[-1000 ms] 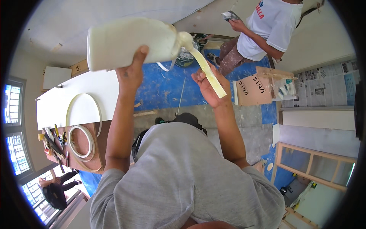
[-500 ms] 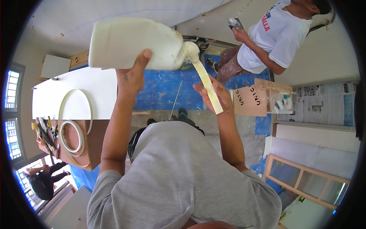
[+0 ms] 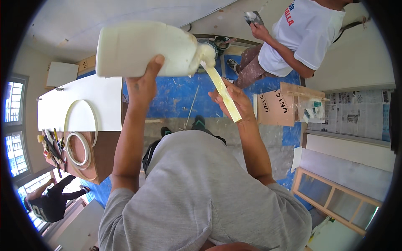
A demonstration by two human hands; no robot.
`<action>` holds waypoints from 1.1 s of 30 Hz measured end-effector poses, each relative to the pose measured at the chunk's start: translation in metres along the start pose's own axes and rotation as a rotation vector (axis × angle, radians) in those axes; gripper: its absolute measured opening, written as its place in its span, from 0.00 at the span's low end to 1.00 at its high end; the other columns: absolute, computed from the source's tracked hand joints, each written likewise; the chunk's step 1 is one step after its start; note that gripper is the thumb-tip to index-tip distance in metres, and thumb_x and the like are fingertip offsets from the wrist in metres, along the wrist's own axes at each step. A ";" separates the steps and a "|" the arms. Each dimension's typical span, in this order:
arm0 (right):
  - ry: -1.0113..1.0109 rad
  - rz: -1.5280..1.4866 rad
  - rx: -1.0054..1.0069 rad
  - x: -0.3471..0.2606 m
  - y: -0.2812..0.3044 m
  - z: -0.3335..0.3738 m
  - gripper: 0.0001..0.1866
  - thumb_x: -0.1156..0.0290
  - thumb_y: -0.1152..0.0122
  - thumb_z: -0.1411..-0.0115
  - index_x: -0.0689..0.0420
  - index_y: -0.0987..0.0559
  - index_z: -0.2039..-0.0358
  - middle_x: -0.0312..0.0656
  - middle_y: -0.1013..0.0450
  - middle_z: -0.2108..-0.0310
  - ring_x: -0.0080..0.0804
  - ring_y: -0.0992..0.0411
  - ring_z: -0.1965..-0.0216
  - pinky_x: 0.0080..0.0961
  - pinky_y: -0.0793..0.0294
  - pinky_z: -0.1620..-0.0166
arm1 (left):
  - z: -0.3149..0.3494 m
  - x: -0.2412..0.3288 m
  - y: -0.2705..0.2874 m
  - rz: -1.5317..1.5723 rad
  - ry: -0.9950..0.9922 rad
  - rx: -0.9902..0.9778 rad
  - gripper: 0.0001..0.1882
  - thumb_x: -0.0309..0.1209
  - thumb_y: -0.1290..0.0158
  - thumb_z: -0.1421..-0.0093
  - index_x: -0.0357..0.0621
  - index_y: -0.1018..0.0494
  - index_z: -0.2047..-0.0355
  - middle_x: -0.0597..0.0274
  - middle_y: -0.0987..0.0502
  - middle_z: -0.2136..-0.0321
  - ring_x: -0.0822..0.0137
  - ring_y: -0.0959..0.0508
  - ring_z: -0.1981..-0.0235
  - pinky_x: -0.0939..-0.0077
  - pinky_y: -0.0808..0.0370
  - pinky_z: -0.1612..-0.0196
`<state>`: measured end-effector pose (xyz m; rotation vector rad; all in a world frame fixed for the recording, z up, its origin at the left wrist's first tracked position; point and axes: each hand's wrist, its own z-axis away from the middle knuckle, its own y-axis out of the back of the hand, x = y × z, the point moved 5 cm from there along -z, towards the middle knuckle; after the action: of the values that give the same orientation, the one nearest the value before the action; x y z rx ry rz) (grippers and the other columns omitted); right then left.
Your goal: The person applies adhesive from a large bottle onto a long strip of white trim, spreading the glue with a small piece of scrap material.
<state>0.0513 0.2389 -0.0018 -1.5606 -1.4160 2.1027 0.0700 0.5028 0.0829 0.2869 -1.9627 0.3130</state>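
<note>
My left hand [image 3: 144,83] grips a large white plastic jug [image 3: 142,48] from below and holds it tipped on its side, spout to the right. The spout touches the top end of a thin pale yellow strip [image 3: 224,95]. My right hand [image 3: 238,100] holds that strip slanted, with the fingers along its lower half. Both arms are raised in front of my grey shirt.
A white board [image 3: 79,104] lies on a brown table, with coils of pale edge band [image 3: 77,144] and hand tools [image 3: 50,146]. A person in a white shirt [image 3: 297,37] stands on blue floor sheeting [image 3: 176,94]. A cardboard box [image 3: 274,106], newspapers [image 3: 356,119] and a glazed wooden frame [image 3: 335,201] are on the right.
The jug stays tipped at the strip's top end. My right hand and the strip have dropped slightly. The person in the white shirt has shifted right in the view.
</note>
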 end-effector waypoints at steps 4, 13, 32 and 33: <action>-0.013 -0.012 -0.021 0.000 0.003 0.005 0.37 0.61 0.41 0.34 0.71 0.42 0.34 0.40 0.25 0.63 0.28 0.29 0.62 0.37 0.40 0.34 | 0.002 -0.006 -0.006 0.050 -0.011 -0.056 0.20 0.32 0.38 0.39 0.36 0.27 0.49 0.58 0.23 0.55 0.65 0.25 0.54 0.68 0.28 0.48; -0.009 -0.050 0.007 0.003 0.001 0.013 0.37 0.61 0.41 0.34 0.71 0.42 0.34 0.40 0.25 0.62 0.28 0.29 0.62 0.38 0.40 0.34 | 0.010 -0.013 -0.003 0.445 0.081 -0.011 0.26 0.26 0.43 0.36 0.40 0.37 0.39 0.57 0.29 0.45 0.62 0.27 0.44 0.64 0.29 0.39; -0.014 -0.010 -0.016 0.005 -0.008 0.025 0.37 0.59 0.41 0.33 0.70 0.42 0.33 0.38 0.26 0.66 0.26 0.30 0.63 0.39 0.39 0.35 | 0.024 -0.015 0.010 0.223 0.079 -0.064 0.26 0.22 0.42 0.37 0.40 0.36 0.40 0.58 0.28 0.47 0.66 0.29 0.45 0.67 0.31 0.41; -0.014 -0.012 -0.024 0.005 -0.006 0.025 0.37 0.60 0.41 0.33 0.70 0.42 0.33 0.39 0.26 0.66 0.26 0.30 0.63 0.39 0.39 0.35 | 0.020 -0.018 0.010 0.227 0.112 -0.053 0.26 0.22 0.42 0.37 0.40 0.36 0.40 0.58 0.29 0.47 0.66 0.29 0.45 0.67 0.31 0.40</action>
<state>0.0263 0.2313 -0.0005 -1.5444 -1.4574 2.1015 0.0562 0.5062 0.0580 0.0111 -1.8920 0.4145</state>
